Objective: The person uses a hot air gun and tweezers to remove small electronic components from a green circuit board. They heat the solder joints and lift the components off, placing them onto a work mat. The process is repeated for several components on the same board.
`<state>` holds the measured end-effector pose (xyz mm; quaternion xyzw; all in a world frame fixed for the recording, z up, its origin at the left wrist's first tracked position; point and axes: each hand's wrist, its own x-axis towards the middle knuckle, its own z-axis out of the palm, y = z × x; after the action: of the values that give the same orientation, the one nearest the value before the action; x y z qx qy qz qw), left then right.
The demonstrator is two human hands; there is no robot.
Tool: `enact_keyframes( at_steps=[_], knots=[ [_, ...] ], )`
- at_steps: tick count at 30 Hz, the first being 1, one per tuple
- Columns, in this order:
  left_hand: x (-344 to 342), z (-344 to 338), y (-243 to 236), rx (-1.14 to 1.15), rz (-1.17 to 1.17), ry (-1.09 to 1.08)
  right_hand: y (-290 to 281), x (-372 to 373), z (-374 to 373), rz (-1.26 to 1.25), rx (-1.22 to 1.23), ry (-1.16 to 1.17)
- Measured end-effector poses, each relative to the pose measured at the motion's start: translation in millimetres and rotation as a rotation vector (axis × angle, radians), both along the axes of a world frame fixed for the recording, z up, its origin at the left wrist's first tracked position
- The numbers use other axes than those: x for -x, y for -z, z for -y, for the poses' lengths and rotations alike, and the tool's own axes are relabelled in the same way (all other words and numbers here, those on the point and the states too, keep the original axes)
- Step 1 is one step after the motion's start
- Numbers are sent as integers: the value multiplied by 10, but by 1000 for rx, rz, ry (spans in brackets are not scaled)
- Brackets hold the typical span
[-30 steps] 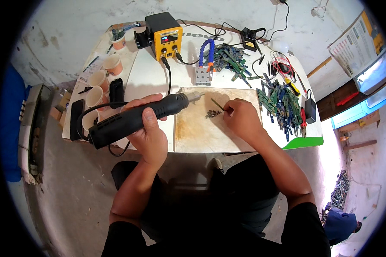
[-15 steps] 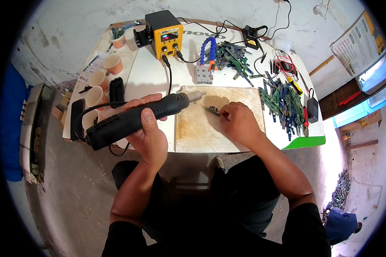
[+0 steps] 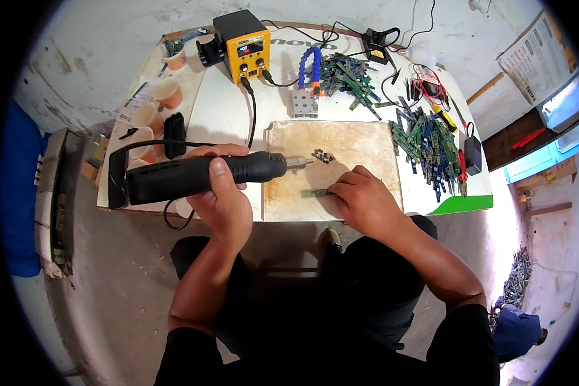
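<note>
My left hand (image 3: 219,193) grips a black hot-air gun (image 3: 174,177), held almost level, its metal nozzle pointing right over the pale, stained board (image 3: 276,204). My right hand (image 3: 360,199) has its fingers pinched on the right end of a narrow green circuit strip (image 3: 314,192) at the board's near half. A small heap of dark little components (image 3: 323,156) lies on the board just right of the nozzle tip, above my right hand. Behind the board stands a small metal block (image 3: 305,104) with a blue-and-orange flexible hose (image 3: 309,64).
A yellow-black station (image 3: 244,55) stands at the back. Paper cups (image 3: 167,93) line the left. Piles of circuit strips (image 3: 424,151), pliers (image 3: 462,180), cables and an adapter (image 3: 473,154) crowd the right. A person in blue (image 3: 518,331) is low at far right.
My right hand has moved toward me with the green strip, now lying crosswise below the component heap. The hot-air gun has tilted slightly flatter, still in my left hand.
</note>
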<state>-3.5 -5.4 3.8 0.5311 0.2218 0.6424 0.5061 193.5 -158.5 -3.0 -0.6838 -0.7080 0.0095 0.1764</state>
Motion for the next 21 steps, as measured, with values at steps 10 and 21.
enact_keyframes(
  at_steps=[10,21],
  knots=[
    [-44,-5,0,-59,68,64,-673,-157,-102,-935,-219,190],
    [-62,38,-20,-54,-15,102,-526,21,-127,-838,-189,359]
  ],
)
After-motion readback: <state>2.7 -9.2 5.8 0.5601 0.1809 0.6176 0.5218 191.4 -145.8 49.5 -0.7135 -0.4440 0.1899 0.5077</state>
